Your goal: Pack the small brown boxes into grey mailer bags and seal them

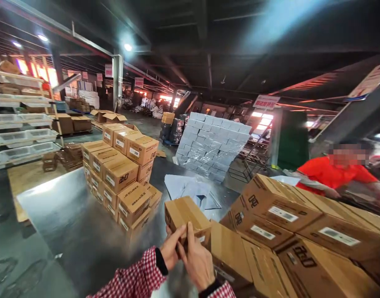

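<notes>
A taped brown cardboard box [186, 211] is right in front of me at the metal table, with a white label partly showing low on its near face. My left hand [171, 249] grips its near left corner, some fingers hidden behind the box. Against the near face, my right hand [198, 260] presses close beside the left one, fingers bent and fingertips almost meeting the left thumb. Whether something small is between the fingertips, I cannot tell. Just to the right, further cartons [230, 252] of the same kind stand very near my right hand.
Stacked cartons [120, 169] stand on the left of the metal table [62, 207]; a higher stack [279, 207] fills the right. White sheets [186, 186] lie behind the held box. Beyond are a wrapped pallet of white boxes [211, 140], a tray rack [22, 124] and a person in orange [329, 174].
</notes>
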`<move>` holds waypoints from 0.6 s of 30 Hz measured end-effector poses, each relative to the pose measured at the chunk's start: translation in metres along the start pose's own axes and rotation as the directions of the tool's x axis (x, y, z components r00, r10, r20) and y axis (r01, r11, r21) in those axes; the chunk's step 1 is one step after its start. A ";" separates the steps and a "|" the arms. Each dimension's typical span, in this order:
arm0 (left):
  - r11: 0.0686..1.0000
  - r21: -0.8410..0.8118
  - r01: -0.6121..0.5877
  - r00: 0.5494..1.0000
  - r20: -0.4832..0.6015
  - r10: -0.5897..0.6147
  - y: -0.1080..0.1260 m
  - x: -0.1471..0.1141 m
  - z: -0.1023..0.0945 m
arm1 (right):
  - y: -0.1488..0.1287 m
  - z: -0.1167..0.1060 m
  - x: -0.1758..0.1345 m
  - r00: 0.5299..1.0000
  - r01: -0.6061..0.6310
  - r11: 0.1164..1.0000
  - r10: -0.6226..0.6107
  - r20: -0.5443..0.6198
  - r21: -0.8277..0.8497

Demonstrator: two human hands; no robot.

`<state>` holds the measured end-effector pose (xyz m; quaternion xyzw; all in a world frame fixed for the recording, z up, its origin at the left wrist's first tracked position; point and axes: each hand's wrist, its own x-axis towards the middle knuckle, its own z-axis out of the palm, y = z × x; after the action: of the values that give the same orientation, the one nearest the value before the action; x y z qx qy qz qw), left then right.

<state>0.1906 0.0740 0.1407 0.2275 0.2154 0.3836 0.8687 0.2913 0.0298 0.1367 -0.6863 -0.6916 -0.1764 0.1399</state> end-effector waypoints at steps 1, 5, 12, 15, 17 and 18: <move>0.999 -0.001 -0.032 0.999 -0.018 0.032 0.001 -0.001 -0.002 | -0.002 -0.003 -0.001 0.999 -0.021 0.999 0.020 0.042 0.026; 0.983 0.182 -0.013 0.988 -0.150 0.041 0.013 0.000 -0.009 | -0.001 -0.032 -0.003 0.964 -0.134 0.983 0.100 0.245 0.125; 0.910 0.414 -0.033 0.973 -0.193 0.123 0.064 0.070 -0.008 | 0.099 -0.067 -0.030 0.793 -0.487 0.866 0.493 0.357 -0.113; 0.918 0.398 0.002 0.979 -0.188 0.079 0.075 0.107 0.009 | 0.136 -0.058 -0.049 0.714 -0.540 0.827 0.549 0.435 -0.156; 0.917 0.395 0.048 0.980 -0.197 0.034 0.073 0.131 0.023 | 0.146 -0.050 -0.056 0.705 -0.543 0.825 0.549 0.449 -0.157; 0.913 0.401 0.071 0.980 -0.199 0.011 0.070 0.144 0.029 | 0.148 -0.047 -0.057 0.709 -0.541 0.827 0.547 0.444 -0.153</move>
<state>0.2548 0.2192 0.1739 0.3604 0.3786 0.3377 0.7828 0.4380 -0.0428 0.1613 -0.8815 -0.4704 0.0403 0.0096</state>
